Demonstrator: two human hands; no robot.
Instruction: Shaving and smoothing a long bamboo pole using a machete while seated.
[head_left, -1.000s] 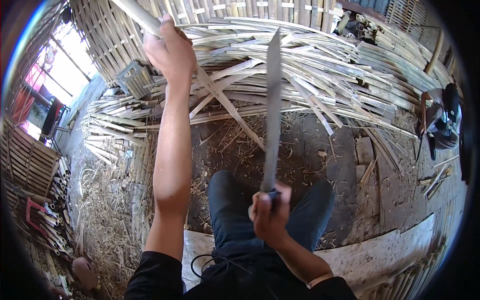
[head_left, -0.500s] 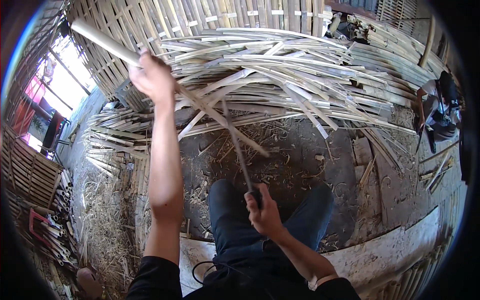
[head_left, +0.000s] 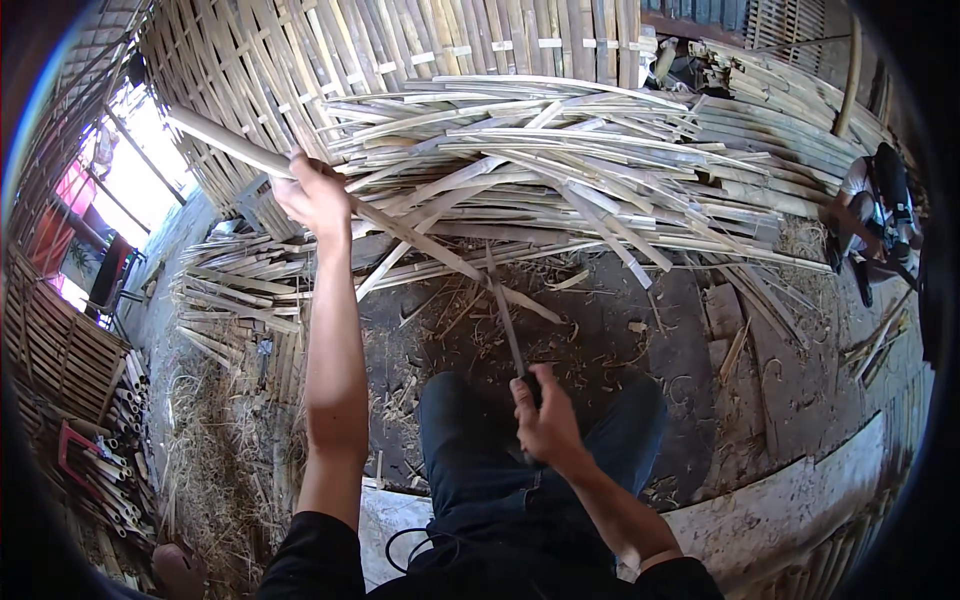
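My left hand [head_left: 312, 197] is closed around a long bamboo strip [head_left: 425, 243], held out in front of me at a slant. Its pale upper end rises to the far left, and the lower end points down to the right over the shavings. In my right hand [head_left: 547, 418] is the dark handle of a long, narrow-bladed knife [head_left: 507, 318]. The blade points away from me and crosses the strip near its lower end. Whether the edge touches the bamboo I cannot tell.
A big pile of split bamboo strips [head_left: 560, 150] lies ahead, before a woven bamboo wall [head_left: 400, 45]. Curled shavings litter the dark floor [head_left: 620, 300]. Another person [head_left: 880, 220] crouches at the far right. A red-framed saw [head_left: 75, 450] rests by bamboo tubes at lower left.
The bamboo strip has come down and a little to the right with my left hand. My right hand has shifted right and nearer me, and the knife now crosses farther down the strip.
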